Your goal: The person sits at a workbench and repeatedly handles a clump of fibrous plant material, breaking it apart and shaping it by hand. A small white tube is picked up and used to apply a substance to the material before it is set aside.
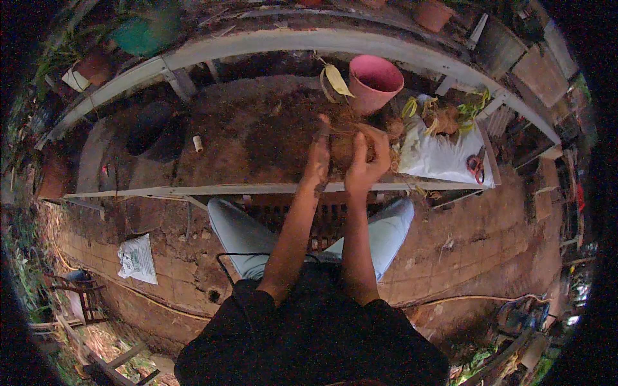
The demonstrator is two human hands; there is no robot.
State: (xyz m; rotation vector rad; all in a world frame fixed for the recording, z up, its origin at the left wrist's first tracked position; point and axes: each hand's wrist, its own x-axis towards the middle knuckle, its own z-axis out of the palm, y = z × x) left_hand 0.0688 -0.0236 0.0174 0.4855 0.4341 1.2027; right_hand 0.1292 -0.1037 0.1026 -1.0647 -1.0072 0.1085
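My left hand (318,157), smeared with dirt, is held on edge over the bench with its fingers stretched out. My right hand (370,161) stands beside it, thumb apart from the curved fingers. Brown stringy fibre (344,143) lies in the gap between the hands; whether either hand touches it cannot be made out. Left of my left hand spreads a dark heap of soil (277,138). Beyond my hands a pink pot (376,87) stands tilted slightly, with soil-dark insides. A yellowing leaf (336,80) droops at its left.
A white sack (434,154) lies at the right end of the bench, bearing rooted plants (444,119) and red-handled scissors (476,170). A black pot (153,135) rests at the left near a small pale cylinder (197,143). The bench's front rail (251,189) crosses above my knees.
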